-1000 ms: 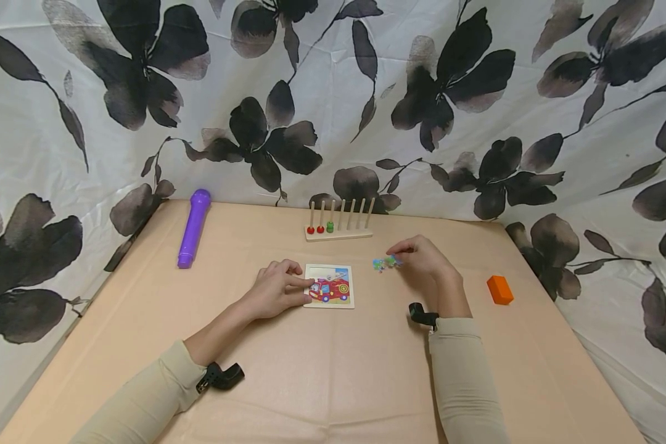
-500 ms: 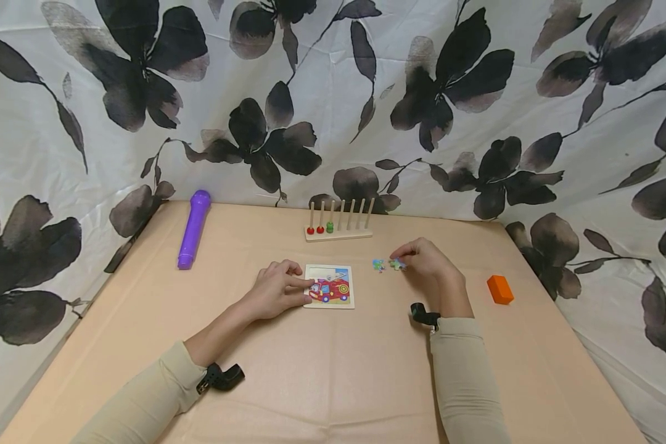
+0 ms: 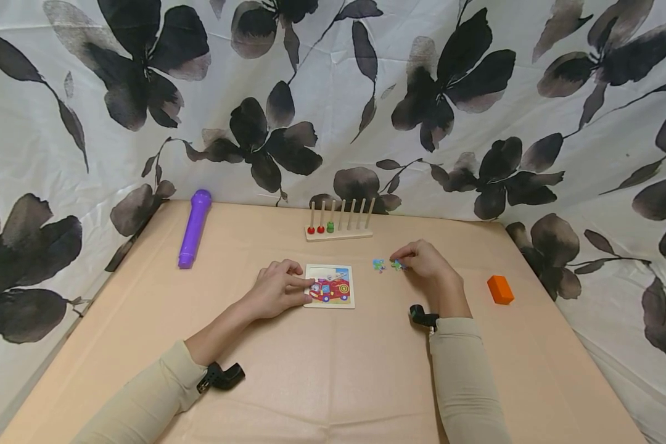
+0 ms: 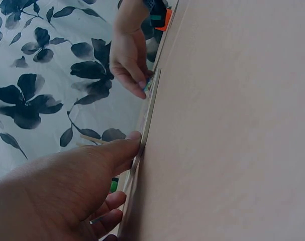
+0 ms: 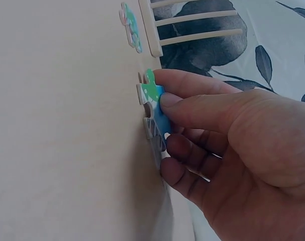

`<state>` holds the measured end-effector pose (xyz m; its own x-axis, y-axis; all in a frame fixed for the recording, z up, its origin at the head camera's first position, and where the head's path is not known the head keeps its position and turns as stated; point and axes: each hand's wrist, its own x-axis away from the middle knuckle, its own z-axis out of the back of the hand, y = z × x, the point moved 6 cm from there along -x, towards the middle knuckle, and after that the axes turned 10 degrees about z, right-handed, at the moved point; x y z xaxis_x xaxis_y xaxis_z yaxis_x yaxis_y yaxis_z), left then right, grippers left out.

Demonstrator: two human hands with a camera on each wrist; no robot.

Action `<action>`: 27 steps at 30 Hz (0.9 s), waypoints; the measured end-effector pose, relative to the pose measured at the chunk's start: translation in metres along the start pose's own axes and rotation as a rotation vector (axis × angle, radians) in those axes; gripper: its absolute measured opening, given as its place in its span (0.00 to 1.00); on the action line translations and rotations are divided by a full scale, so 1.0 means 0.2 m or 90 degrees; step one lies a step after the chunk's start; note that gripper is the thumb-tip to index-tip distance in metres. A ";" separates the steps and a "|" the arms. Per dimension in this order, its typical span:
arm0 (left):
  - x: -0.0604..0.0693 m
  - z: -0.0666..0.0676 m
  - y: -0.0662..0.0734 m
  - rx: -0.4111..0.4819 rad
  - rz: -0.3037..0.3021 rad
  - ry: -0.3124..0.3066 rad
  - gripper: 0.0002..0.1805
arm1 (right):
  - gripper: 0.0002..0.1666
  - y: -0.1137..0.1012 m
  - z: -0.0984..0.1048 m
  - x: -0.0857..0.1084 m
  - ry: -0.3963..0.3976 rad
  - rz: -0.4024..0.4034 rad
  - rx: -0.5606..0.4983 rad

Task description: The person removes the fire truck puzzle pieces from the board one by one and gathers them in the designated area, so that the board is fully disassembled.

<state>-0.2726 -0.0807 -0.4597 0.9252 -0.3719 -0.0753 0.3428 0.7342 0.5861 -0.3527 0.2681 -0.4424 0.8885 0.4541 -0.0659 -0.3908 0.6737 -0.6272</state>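
Note:
My left hand (image 3: 280, 288) rests on the left edge of a small framed jigsaw puzzle (image 3: 338, 290) showing a red truck, lying flat on the table. In the left wrist view the thumb and fingertips touch the board's edge. To its right, my right hand (image 3: 424, 258) pinches a puzzle piece (image 5: 162, 118) between thumb and index finger, tilted near the table; it shows green, white and blue. A greyish edge (image 5: 153, 133) sits beside or under it, and I cannot tell whether that is a second piece. Another loose puzzle piece (image 3: 378, 265) lies just left of the hand.
Behind the puzzle stands a wooden peg rack (image 3: 338, 233) with red and green beads. A purple toy microphone (image 3: 194, 229) lies at the far left, and an orange block (image 3: 500, 290) at the right. A floral curtain (image 3: 355, 92) hangs behind the table.
My right hand has drawn back slightly to the right and toward me, and a gap now shows between its piece and the loose one. The left hand and puzzle stay put.

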 end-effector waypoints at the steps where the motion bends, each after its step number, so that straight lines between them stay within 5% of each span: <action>1: 0.00 0.00 0.00 0.000 0.000 -0.001 0.23 | 0.13 0.00 0.00 0.00 -0.001 -0.002 0.000; 27: 0.00 0.00 0.01 -0.001 0.005 -0.003 0.23 | 0.12 0.02 -0.01 0.00 0.011 0.008 0.004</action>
<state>-0.2723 -0.0799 -0.4592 0.9271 -0.3688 -0.0667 0.3358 0.7383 0.5850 -0.3546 0.2693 -0.4459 0.8876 0.4523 -0.0871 -0.4034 0.6722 -0.6208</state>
